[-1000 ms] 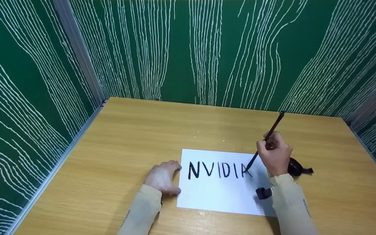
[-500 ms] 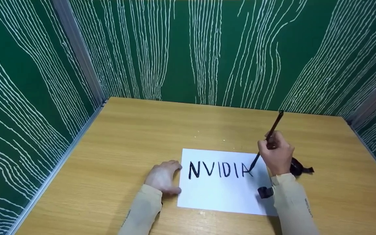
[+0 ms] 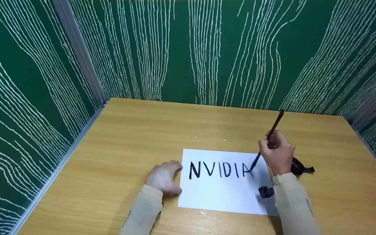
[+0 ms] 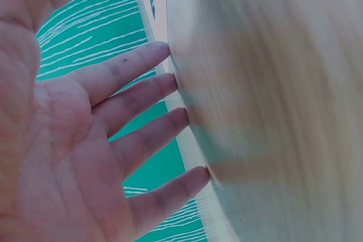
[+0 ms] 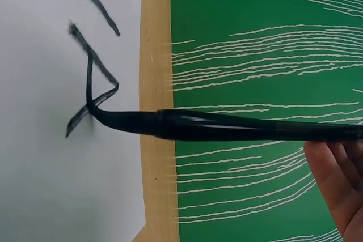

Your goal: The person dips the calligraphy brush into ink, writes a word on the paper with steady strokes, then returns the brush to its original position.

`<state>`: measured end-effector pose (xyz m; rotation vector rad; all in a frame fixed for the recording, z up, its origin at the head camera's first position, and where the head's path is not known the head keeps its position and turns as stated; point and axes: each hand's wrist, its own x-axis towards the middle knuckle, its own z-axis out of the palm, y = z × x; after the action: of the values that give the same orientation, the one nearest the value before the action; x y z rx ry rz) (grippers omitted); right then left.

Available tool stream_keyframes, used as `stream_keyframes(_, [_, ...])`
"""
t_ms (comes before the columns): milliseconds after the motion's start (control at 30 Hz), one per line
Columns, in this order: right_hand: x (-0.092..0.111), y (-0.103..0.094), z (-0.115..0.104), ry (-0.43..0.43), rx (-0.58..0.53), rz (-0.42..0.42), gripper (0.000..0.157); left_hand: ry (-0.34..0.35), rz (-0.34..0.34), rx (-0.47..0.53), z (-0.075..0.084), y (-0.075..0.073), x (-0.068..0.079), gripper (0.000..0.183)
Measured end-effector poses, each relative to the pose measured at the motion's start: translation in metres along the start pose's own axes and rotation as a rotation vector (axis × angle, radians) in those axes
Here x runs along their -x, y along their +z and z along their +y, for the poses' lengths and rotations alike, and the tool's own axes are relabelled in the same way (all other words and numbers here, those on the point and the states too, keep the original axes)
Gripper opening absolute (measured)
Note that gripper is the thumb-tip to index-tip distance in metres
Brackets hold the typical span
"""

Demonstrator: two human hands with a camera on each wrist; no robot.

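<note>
My right hand grips a dark ink brush by its handle, which leans up and away to the right. In the right wrist view, the black bristles bend against the paper on the letter A, at the end of its crossbar. The white sheet of paper bears the black letters NVIDIA. My left hand rests at the sheet's left edge, thumb and fingertips right at it. The left wrist view shows its fingers spread and nearly straight, fingertips at the table surface.
A black rounded object with a short tab shows beside my right wrist, partly hidden by it. Another small black piece sits at my right cuff over the paper. Small pale specks lie behind the sheet. Green walls with white lines border the wooden table.
My right hand and the brush have moved slightly to the right, the tip crossing the letter A to its right leg. My left hand has stayed at the paper's edge.
</note>
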<state>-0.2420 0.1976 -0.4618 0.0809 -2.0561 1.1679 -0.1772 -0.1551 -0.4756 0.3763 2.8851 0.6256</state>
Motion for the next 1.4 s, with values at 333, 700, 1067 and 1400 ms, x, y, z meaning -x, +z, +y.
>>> stream_keyframes(333, [-0.009, -0.006, -0.009, 0.174, -0.223, 0.025, 0.018, -0.003, 0.006, -0.014, 0.001, 0.000, 0.000, 0.078])
stream_keyframes(700, [-0.015, -0.013, -0.011, 0.324, -0.264, -0.090, 0.038, 0.017, 0.019, 0.001, 0.001, -0.001, 0.001, 0.077])
stream_keyframes(1067, [-0.016, -0.022, -0.015, 0.407, -0.219, -0.118, 0.035, -0.011, 0.005, -0.006, 0.003, -0.001, 0.001, 0.080])
stream_keyframes(1400, [-0.029, -0.037, -0.006, 0.364, -0.128, -0.110, 0.040, -0.013, 0.003, -0.007, 0.003, 0.000, 0.000, 0.079])
